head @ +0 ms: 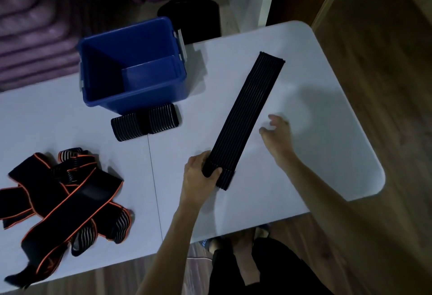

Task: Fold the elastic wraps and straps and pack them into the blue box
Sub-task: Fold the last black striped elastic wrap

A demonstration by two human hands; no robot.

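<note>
Head view, only one. Long black ribbed elastic wrap (245,117) flat on white table (327,131), long axis diagonal: near end by lower centre, far end up and to the right, toward table's far edge. Left hand (198,175) clamped on near end, thumb on top, fingers curled under/around the doubled edge; pinching the wrap. Right hand (277,133) just beside wrap's right edge at approx mid-length, fingers spread and loose, blurred, holding nothing, apparently not touching the fabric. So: near end already held, far end well apart from both hands, right hand the nearer to it. Judgement: next fold prob needs right hand to travel up along the axis to far end and bring it back toward the left, or left to roll from near end up.

Deep blue plastic box (133,65) at table's far left-centre, open top, interior looks empty: bare walls and floor, nothing packed yet. Box lies left of and beyond the wrap.

Folded black striped wrap bundle (145,119) touching box's near wall, outside it, on table. Tangled pile of black orange-edged straps (60,194) at table's left, unfolded, well apart from both hands.

Task early; most items still to fold.
</note>
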